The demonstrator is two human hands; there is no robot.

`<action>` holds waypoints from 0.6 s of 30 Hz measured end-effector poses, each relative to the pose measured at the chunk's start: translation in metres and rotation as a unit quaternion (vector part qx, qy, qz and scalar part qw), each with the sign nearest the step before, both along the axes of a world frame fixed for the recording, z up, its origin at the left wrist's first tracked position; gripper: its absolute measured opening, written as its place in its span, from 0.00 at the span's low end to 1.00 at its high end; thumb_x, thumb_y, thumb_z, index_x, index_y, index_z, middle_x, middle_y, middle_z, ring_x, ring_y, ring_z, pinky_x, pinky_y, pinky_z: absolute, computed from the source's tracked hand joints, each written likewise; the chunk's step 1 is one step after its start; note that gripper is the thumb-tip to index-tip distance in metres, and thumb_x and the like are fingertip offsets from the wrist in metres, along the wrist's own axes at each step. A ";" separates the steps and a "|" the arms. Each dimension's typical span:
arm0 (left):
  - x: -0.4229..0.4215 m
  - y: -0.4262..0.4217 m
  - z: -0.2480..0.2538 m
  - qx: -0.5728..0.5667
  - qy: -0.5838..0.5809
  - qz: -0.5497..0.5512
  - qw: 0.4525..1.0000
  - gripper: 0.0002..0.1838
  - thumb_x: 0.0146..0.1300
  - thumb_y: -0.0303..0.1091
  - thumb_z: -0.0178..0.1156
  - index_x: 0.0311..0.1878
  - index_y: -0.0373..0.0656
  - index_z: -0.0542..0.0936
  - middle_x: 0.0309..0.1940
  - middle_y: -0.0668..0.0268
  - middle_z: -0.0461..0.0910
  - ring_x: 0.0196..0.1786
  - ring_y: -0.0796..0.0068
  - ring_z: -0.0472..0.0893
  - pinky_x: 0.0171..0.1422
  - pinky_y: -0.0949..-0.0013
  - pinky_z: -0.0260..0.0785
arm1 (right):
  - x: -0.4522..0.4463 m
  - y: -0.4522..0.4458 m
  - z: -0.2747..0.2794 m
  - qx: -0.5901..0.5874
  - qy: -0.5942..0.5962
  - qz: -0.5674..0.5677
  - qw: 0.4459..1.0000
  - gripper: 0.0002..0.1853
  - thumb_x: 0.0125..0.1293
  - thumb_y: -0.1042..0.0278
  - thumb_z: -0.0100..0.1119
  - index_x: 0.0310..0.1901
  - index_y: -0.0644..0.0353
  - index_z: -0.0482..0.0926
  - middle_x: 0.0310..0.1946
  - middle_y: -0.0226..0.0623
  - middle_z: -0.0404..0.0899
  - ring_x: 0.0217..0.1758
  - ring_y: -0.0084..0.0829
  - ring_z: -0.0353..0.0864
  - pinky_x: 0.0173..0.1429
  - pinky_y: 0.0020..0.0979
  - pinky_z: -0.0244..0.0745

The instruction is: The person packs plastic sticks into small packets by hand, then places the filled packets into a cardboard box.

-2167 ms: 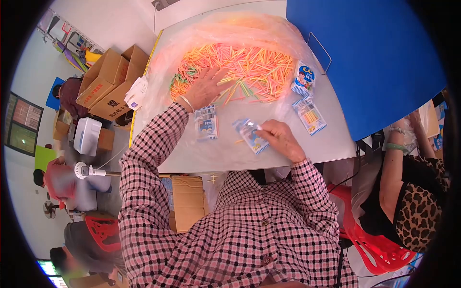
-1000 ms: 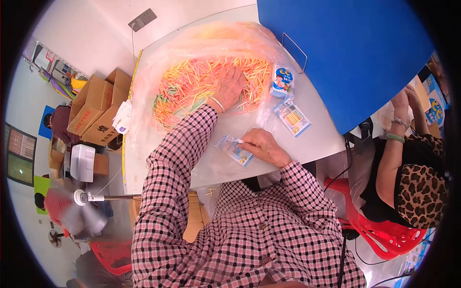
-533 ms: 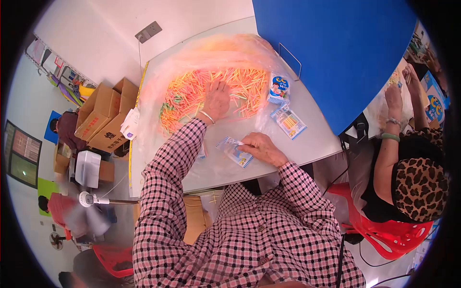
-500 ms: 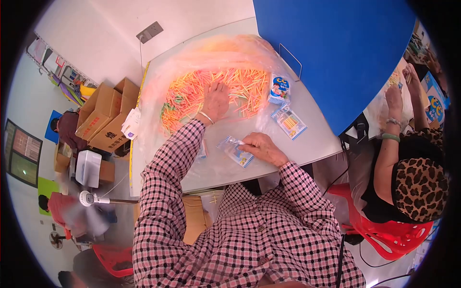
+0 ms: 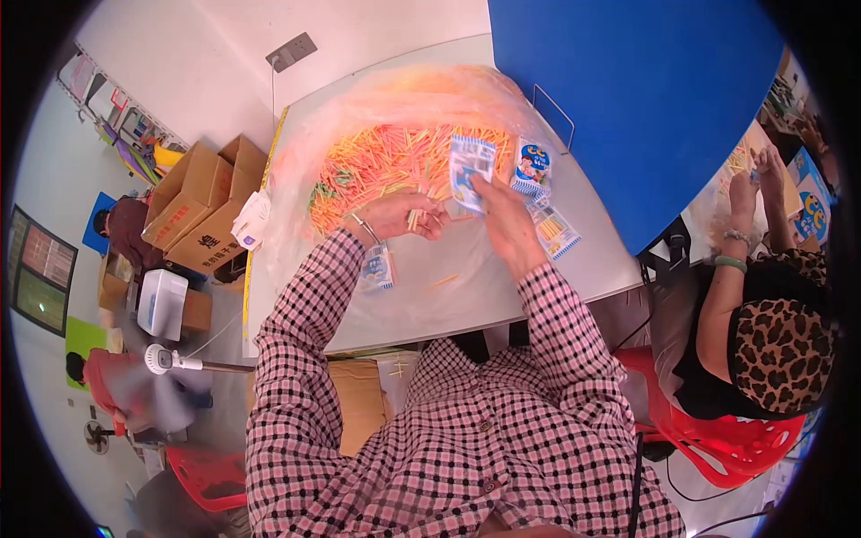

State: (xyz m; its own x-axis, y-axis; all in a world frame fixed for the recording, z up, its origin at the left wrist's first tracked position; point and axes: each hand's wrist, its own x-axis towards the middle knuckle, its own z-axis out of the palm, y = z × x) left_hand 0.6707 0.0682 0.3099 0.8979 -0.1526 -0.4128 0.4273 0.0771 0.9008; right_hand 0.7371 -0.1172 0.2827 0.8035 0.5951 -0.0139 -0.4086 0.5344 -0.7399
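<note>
Yellow sticks (image 5: 413, 220) in half-curled left hand (image 5: 401, 213)

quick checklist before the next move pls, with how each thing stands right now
1. Left hand has a grip on the sticks: ok, a small bunch shows at its fingers.
2. Stick count in that bunch: cannot tell, too small and partly covered.
3. Right hand has a grip on the packet: ok, held up in front of the pile.
4. Packet mouth open: cannot tell from this view.
5. Hands clear of each other: ok, a gap shows between them.
6. Table free of stray sticks: not ok, a loose piece lies on the near side.
</note>
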 end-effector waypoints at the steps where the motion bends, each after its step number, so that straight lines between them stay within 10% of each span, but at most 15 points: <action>1: 0.000 -0.002 -0.003 -0.016 0.018 -0.019 1.000 0.11 0.63 0.36 0.55 0.41 0.37 0.76 0.34 0.60 0.79 0.33 0.72 0.81 0.41 0.67 0.75 | 0.002 0.010 0.000 0.028 0.014 -0.006 0.999 0.15 0.65 0.70 0.55 0.52 0.65 0.74 0.46 0.35 0.78 0.48 0.21 0.75 0.49 0.23 0.72; 18: 0.008 0.004 -0.034 -0.122 0.036 -0.066 0.990 0.12 0.67 0.40 0.51 0.43 0.40 0.73 0.32 0.61 0.80 0.26 0.73 0.80 0.33 0.69 0.74 | 0.023 0.067 -0.008 -0.087 0.091 0.086 0.988 0.11 0.62 0.72 0.57 0.43 0.70 0.76 0.36 0.39 0.79 0.32 0.28 0.78 0.35 0.28 0.77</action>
State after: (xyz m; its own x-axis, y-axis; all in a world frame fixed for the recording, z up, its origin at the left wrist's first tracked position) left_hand 0.6788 0.0719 0.2757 0.8330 -0.3688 -0.4124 0.5112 0.2281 0.8287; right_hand 0.7600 -0.0506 0.2743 0.6656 0.6986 -0.2626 -0.6171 0.3173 -0.7201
